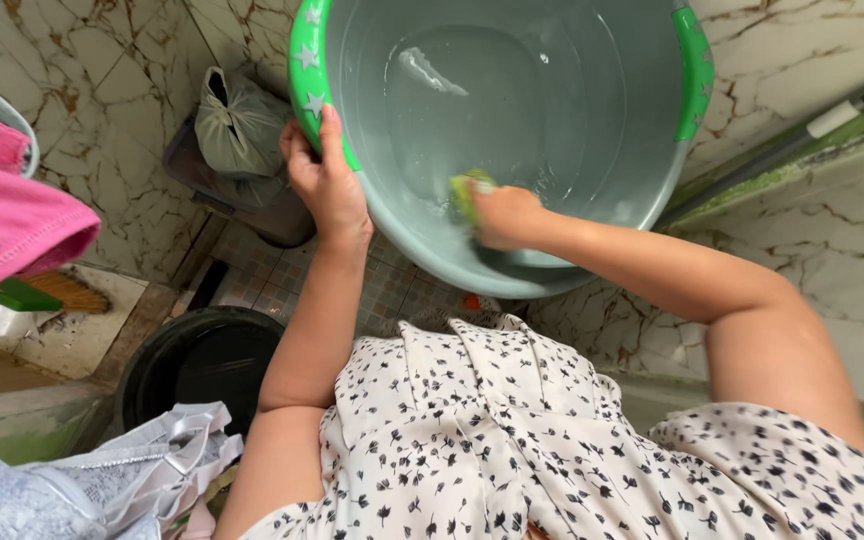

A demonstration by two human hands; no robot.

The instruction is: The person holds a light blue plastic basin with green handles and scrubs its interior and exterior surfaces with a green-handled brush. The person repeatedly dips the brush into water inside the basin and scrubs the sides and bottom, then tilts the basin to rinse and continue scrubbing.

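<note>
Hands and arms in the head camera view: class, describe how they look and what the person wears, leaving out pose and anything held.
Both arms are bare from the upper arm down. The left hand and right hand wear no gloves; no rings or watch are visible. The cream short-sleeved blouse with small black floral print covers shoulders and chest.

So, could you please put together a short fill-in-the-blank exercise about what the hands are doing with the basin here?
1. The left hand grips the grey basin by its ____ handle.
2. The right hand presses a yellow-green ____ against the basin's inner wall.
3. Below the left arm stands a round ____ bucket.
4. At the left edge hangs a ____ cloth.

Missing words: green; sponge; black; pink
</note>
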